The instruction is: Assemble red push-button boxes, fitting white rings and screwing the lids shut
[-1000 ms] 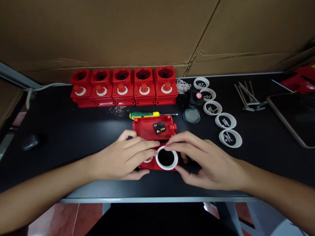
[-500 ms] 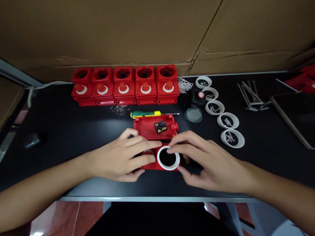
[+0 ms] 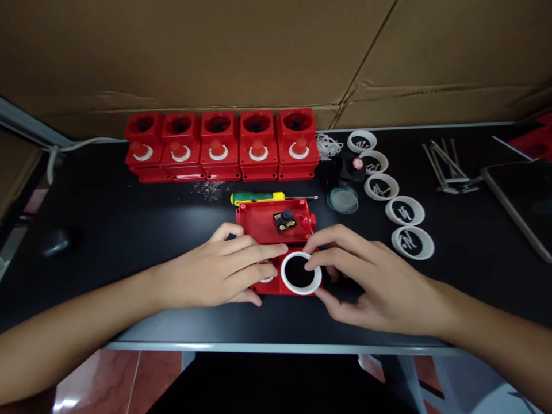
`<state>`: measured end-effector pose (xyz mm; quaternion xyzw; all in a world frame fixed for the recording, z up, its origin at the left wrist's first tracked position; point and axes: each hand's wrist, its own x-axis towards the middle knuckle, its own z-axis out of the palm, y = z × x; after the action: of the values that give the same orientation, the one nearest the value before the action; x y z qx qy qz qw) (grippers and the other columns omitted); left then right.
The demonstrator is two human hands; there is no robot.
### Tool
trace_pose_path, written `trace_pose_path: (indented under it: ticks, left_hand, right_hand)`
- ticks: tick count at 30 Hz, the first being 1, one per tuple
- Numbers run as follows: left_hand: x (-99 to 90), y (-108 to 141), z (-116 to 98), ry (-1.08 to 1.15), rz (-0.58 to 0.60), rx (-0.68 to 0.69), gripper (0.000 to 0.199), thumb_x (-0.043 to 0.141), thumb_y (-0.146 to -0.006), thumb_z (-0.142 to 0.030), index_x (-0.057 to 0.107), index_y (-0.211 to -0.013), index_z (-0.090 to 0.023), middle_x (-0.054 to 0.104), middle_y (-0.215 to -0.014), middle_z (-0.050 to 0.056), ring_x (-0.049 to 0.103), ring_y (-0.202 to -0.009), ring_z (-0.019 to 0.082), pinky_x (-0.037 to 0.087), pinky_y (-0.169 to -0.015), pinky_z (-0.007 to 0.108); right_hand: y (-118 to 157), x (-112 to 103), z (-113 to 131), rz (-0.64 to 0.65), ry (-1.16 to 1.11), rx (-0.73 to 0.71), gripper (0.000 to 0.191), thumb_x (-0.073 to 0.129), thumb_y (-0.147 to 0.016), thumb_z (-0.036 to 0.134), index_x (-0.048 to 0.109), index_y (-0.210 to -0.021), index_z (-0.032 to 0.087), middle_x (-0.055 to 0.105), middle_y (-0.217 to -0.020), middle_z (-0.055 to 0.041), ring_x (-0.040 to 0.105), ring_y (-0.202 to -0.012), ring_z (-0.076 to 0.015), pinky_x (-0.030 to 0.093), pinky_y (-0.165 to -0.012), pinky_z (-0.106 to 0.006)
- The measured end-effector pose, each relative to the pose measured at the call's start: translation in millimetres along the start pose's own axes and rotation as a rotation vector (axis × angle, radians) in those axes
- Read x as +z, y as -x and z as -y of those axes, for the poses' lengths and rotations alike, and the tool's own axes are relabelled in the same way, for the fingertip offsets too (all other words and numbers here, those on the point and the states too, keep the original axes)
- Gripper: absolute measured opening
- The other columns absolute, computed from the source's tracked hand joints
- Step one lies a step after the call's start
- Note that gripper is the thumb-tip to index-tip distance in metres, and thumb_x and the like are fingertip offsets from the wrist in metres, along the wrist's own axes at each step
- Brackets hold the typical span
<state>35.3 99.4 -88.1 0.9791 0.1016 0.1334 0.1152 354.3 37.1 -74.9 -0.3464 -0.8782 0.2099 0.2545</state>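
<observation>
A red housing part (image 3: pixel 276 286) lies near the table's front edge, with a white ring (image 3: pixel 283 282) around its dark round opening. My right hand (image 3: pixel 357 276) grips the ring, fingertips on its rim and the thumb at its lower right. Resting on the left part of the housing is my left hand (image 3: pixel 233 267), fingers apart, over a partly hidden white-rimmed button. Just behind sits an open red box (image 3: pixel 259 221) holding a small black switch block (image 3: pixel 284 221).
Several red assembled boxes (image 3: pixel 218 146) stand in a row at the back. A green-yellow screwdriver (image 3: pixel 259 198) lies before them. On the right are white cups (image 3: pixel 405 211) of screws, clear discs (image 3: pixel 342 199), metal rods (image 3: pixel 448 164) and a tablet-like device (image 3: pixel 521 201). A mouse (image 3: pixel 56 242) is at left.
The view has shifted slightly. My left hand's fingers have moved a little over the button, showing some of its white rim. My right hand stays at the white ring.
</observation>
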Motion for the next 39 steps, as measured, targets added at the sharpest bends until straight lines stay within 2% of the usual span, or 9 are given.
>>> trace_pose_path:
  ticks: [3,9,14,19,26,30,34,39]
  left_hand:
    - [0.5,-1.5,0.3,0.005,-0.005,0.003,0.036,0.069,-0.117,-0.047,0.064,-0.138,-0.018,0.077,-0.15,0.019,0.075,-0.11,0.029,0.048,-0.107,0.048]
    - [-0.1,-3.2,0.1,-0.003,-0.014,0.011,0.037,0.051,-0.123,-0.047,0.061,-0.141,-0.016,0.076,-0.151,0.019,0.075,-0.109,0.028,0.045,-0.106,0.048]
    - [-0.2,-3.3,-0.6,-0.013,-0.02,0.013,0.035,0.059,-0.121,-0.046,0.061,-0.139,-0.015,0.077,-0.149,0.019,0.075,-0.108,0.029,0.046,-0.105,0.048]
    - [1.2,-1.6,-0.5,-0.017,-0.015,0.007,0.037,0.06,-0.12,-0.048,0.061,-0.14,-0.016,0.077,-0.147,0.019,0.075,-0.11,0.029,0.047,-0.107,0.049]
    - [0.0,-1.3,-1.2,-0.019,0.0,0.005,0.039,0.055,-0.122,-0.048,0.061,-0.141,-0.015,0.077,-0.148,0.019,0.074,-0.111,0.029,0.045,-0.109,0.049]
    - [-0.4,-1.6,-1.4,-0.019,-0.001,0.005,0.04,0.051,-0.123,-0.048,0.062,-0.14,-0.014,0.077,-0.147,0.019,0.074,-0.112,0.029,0.043,-0.109,0.049]
    - [-0.4,-1.5,-2.0,-0.014,-0.018,-0.002,0.037,0.063,-0.119,-0.046,0.063,-0.138,-0.015,0.077,-0.148,0.019,0.074,-0.108,0.028,0.044,-0.104,0.047]
    - [-0.6,-2.2,-2.0,-0.013,-0.025,-0.01,0.04,0.074,-0.114,-0.045,0.065,-0.136,-0.014,0.077,-0.146,0.019,0.073,-0.111,0.029,0.044,-0.104,0.047]
  right_hand:
    - [1.6,0.4,-0.3,0.01,0.006,0.033,0.027,0.067,-0.105,0.027,0.06,-0.129,0.018,0.066,-0.126,-0.0074,0.059,-0.076,-0.0015,0.055,-0.066,-0.016]
    - [4.0,-1.2,-2.5,0.021,0.038,0.046,0.039,0.071,-0.107,0.043,0.058,-0.135,0.018,0.064,-0.122,-0.005,0.058,-0.069,-0.0017,0.056,-0.062,-0.02]
    - [2.8,-3.8,0.7,0.041,0.066,0.027,0.048,0.07,-0.105,0.042,0.057,-0.144,0.018,0.064,-0.135,-0.0077,0.067,-0.087,-0.0045,0.06,-0.069,-0.018]
    - [3.6,-2.7,-0.5,0.055,0.121,-0.01,0.042,0.064,-0.11,0.037,0.058,-0.147,0.019,0.066,-0.14,-0.0069,0.071,-0.102,-0.0059,0.06,-0.073,-0.016]
    - [5.2,-5.2,-2.2,0.037,0.155,-0.03,0.041,0.059,-0.113,0.041,0.06,-0.146,0.017,0.067,-0.135,-0.0078,0.068,-0.094,-0.005,0.06,-0.073,-0.016]
    - [5.1,-5.3,-2.7,0.014,0.208,-0.07,0.039,0.059,-0.113,0.041,0.061,-0.143,0.016,0.069,-0.135,-0.0076,0.071,-0.095,-0.0076,0.061,-0.075,-0.019]
    - [5.2,-4.8,-4.6,-0.015,0.259,-0.106,0.033,0.061,-0.112,0.04,0.063,-0.136,0.017,0.071,-0.13,-0.0064,0.073,-0.099,-0.0109,0.062,-0.08,-0.024]
    - [4.3,-3.8,-3.2,-0.024,0.275,-0.136,0.029,0.064,-0.111,0.035,0.062,-0.134,0.018,0.073,-0.117,-0.0025,0.069,-0.087,-0.0111,0.057,-0.075,-0.027]
